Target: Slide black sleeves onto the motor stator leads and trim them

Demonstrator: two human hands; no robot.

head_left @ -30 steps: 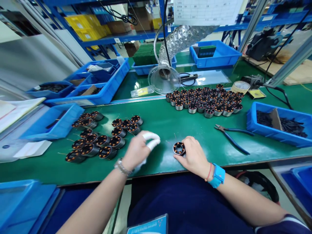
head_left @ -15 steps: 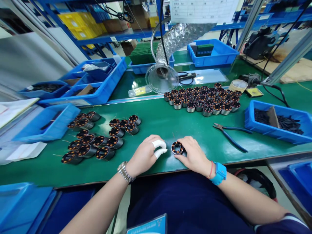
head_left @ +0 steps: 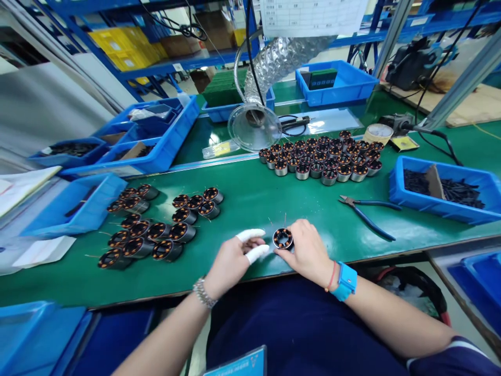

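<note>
My right hand [head_left: 307, 247] grips a motor stator [head_left: 282, 239] from its right side, low over the green bench near its front edge. The stator is a metal ring with copper windings inside, and thin wires rise from its far side. Just to its left, my left hand [head_left: 240, 256] is empty, its thumb and forefinger apart and covered with white finger cots. More stators with wire ends [head_left: 167, 249] stand in loose groups on the left. A dense cluster of stators [head_left: 317, 168] fills the bench beyond my right hand.
Blue-handled cutters [head_left: 370, 214] lie right of my hands, by a blue bin [head_left: 442, 196] of black pieces. A clear extraction hood [head_left: 254, 125] on a foil duct hangs at the back. Blue trays [head_left: 156, 156] and a roll of tape [head_left: 378, 133] stand around.
My left thumb and forefinger have spread wider apart beside the stator. The stator, still in my right hand, has turned, and two of its wires now show. The view has shifted slightly.
</note>
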